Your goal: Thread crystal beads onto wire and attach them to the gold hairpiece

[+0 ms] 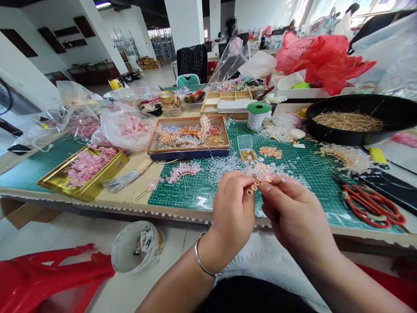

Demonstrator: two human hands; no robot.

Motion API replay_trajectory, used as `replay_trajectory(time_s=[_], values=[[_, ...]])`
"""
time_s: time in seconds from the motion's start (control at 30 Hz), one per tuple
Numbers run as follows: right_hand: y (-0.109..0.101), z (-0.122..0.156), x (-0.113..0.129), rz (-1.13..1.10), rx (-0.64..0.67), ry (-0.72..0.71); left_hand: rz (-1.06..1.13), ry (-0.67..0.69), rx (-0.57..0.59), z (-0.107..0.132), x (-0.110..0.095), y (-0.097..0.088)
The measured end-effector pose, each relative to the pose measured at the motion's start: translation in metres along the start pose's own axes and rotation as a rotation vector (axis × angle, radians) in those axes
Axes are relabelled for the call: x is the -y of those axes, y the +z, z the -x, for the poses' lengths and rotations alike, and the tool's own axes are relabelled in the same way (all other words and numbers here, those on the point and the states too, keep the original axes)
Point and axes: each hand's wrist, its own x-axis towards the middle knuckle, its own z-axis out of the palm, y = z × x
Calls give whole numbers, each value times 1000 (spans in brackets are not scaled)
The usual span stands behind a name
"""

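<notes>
My left hand (232, 208) and my right hand (291, 213) are raised together above a green cutting mat (182, 193). Between their fingertips they pinch a small gold wire piece with coiled loops (253, 187). Its fine detail is partly hidden by my fingers. Just beyond my right fingers lies a loose heap of pale pink beads (260, 171). A silver bangle (201, 257) circles my left wrist.
A wooden tray of gold hairpin ornaments (188, 132) and a gold tin of pink flowers (84, 171) stand on the table. Farther right are red-handled pliers (371, 204) and a black pan of straw-like strands (348, 121). A red chair (52, 278) stands at the lower left.
</notes>
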Motion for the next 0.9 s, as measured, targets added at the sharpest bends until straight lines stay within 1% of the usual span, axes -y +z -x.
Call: replay_trajectory(time_s=[0.07,0.17,0.3,0.37,0.43,0.53,0.6,0.67,0.73,0.8,0.83,0.87,0.9], values=[[-2,0,-3,105,-49,-66,51,-77,2,-1,-1,2],[-5,0,-7,284,-126,-163,70,-172,26,-1,-2,5],[-9,-5,-9,502,-228,-267,34,-194,101,5,-3,8],[-13,-9,-8,603,-275,-314,0,-213,189,9,-5,8],[-18,-13,-7,695,-311,-363,-6,-268,307,12,-11,6],[-30,-17,-4,815,-299,-435,75,-342,459,13,-22,-5],[-37,-17,-3,881,-226,-476,180,-359,542,9,-30,-18],[-44,-14,-1,924,-102,-503,287,-360,636,1,-39,-34],[-48,-8,2,928,72,-507,368,-375,750,-11,-44,-49],[-51,0,5,890,269,-491,471,-443,854,-26,-45,-60],[-52,6,7,851,359,-472,532,-499,871,-33,-44,-63],[-53,12,9,802,415,-442,600,-561,870,-39,-41,-63],[-53,18,12,730,438,-395,662,-627,846,-44,-36,-62]])
